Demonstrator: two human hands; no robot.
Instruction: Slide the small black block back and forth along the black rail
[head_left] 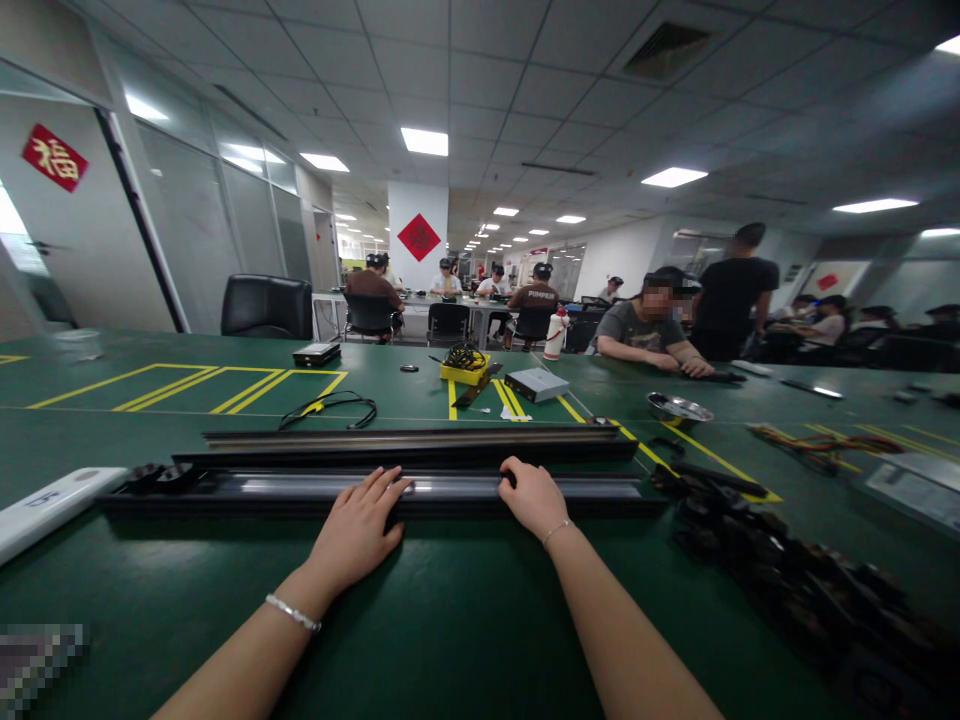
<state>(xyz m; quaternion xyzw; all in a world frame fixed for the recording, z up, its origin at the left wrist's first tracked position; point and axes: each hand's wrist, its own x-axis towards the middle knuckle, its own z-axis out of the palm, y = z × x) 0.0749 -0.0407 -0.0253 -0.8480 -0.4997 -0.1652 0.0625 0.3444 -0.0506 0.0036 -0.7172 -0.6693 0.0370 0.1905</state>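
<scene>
A long black channel (pixel 450 508) with a shiny, see-through strip (pixel 292 487) along it lies across the green table in front of me. My left hand (pixel 360 528) rests on its middle part, palm down, with the fingers spread. On the channel right of centre lies my right hand (pixel 534 497), its fingers curled in at the strip; whether anything is between them is hidden. Behind this channel, parallel to it, is a second long black piece (pixel 420 438) with a greyish strip. Small black parts (pixel 154 478) sit at the channel's left end.
A white device (pixel 56 508) lies at the left. Tangled black parts (pixel 810 590) heap at the right, near a metal box (pixel 919 488) and coloured wires (pixel 806 445). Farther back are a yellow box (pixel 463 372), a grey box (pixel 537 384), a metal bowl (pixel 679 408) and a seated person (pixel 637 330).
</scene>
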